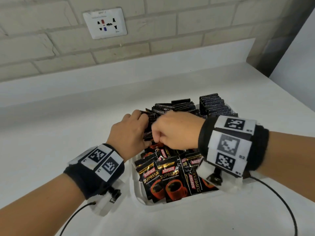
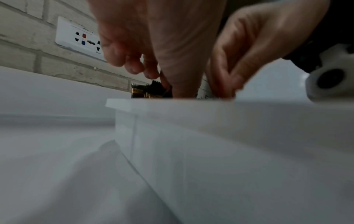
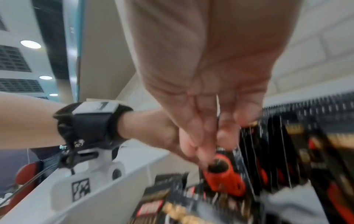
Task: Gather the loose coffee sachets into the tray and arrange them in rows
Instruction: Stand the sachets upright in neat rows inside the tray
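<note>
A white tray [image 1: 170,206] on the white counter holds black Kopiko coffee sachets. At its far end, upright sachets [image 1: 213,104] stand packed in rows. Several loose sachets [image 1: 170,178] lie flat and overlapping in the near end. My left hand [image 1: 146,130] curls its fingers over the tops of the left upright row, thumb down in front. My right hand [image 1: 158,137] is curled just beside it. In the right wrist view my right hand [image 3: 216,136] pinches a sachet [image 3: 217,106] seen edge-on. In the left wrist view the tray wall [image 2: 210,136] hides the left hand's [image 2: 162,81] fingertips.
A brick wall with a white socket plate [image 1: 104,23] rises behind the counter [image 1: 68,116]. The counter ends at an edge [image 1: 289,92] right of the tray, by a dark pillar. Black cables [image 1: 279,200] run from both wrist cameras across the near counter.
</note>
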